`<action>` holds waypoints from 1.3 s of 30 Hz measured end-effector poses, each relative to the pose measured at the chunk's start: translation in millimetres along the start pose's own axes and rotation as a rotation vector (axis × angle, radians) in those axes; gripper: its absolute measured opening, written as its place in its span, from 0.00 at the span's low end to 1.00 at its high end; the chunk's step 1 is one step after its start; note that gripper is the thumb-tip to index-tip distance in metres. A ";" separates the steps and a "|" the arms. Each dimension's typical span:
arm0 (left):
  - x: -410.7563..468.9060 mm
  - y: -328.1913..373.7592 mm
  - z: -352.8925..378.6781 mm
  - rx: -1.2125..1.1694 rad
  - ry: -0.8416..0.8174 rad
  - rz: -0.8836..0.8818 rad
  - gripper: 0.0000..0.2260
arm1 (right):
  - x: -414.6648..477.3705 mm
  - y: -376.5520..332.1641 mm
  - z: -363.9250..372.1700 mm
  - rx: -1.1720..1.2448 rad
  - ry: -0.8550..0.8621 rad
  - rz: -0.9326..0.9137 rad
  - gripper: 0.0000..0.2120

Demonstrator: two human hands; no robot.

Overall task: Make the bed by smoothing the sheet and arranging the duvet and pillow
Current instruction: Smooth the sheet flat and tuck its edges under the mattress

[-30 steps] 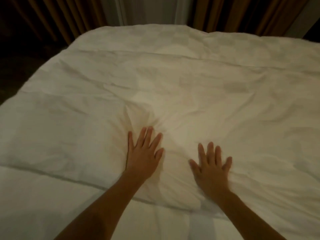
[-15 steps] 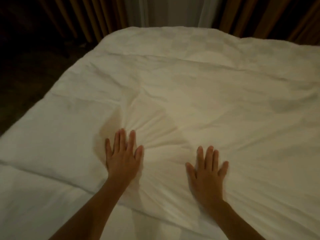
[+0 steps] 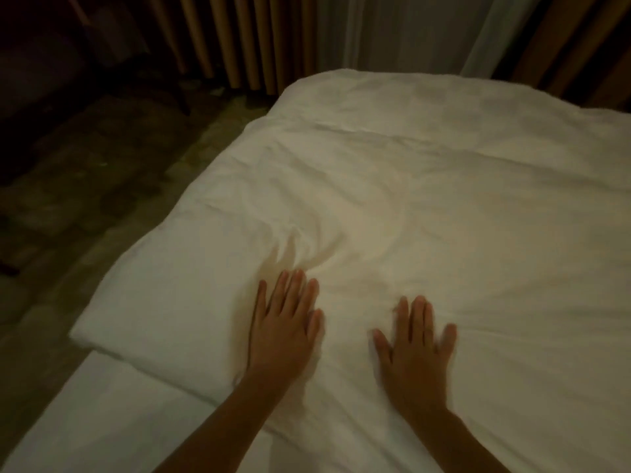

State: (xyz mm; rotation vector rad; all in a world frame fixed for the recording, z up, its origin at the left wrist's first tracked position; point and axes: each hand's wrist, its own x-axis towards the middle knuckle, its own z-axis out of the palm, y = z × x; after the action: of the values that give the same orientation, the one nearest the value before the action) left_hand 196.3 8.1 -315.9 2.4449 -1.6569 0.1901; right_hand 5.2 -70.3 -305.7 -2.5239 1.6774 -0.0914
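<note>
The soft, light duvet [image 3: 426,206] is pressed flat under the left hand [image 3: 283,332] and right hand [image 3: 415,356], fingers straight and spread, and would likely be best gripped at its edge.

Bedroom: bed [image 3: 112,414], curtains [image 3: 239,39].
</note>
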 end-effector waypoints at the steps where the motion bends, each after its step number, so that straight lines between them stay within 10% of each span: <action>1: 3.6 -14.6 -2.0 -0.017 0.007 0.023 0.23 | 2.5 -20.7 3.7 -0.001 -0.005 0.001 0.33; 10: 19.4 -151.8 -8.4 -0.078 -0.107 -0.032 0.24 | 23.2 -215.6 32.2 0.000 -0.010 0.171 0.34; 25: 18.1 -228.7 8.0 -0.237 -0.210 -0.029 0.22 | 65.3 -299.3 69.2 -0.145 0.030 0.196 0.34; 31: 33.9 -341.4 40.3 -0.374 -0.228 -0.646 0.25 | 68.5 -296.9 73.5 -0.170 0.032 0.234 0.35; 39: 4.4 -403.5 107.5 -0.807 -0.553 -1.030 0.26 | 79.1 -309.0 71.9 -0.202 0.106 0.360 0.32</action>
State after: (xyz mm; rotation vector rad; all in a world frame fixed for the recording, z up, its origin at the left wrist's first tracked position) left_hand 573.1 126.4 -451.4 2.3529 -0.2184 -1.1089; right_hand 326.6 -20.4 -339.4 -2.3340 2.2588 -0.0258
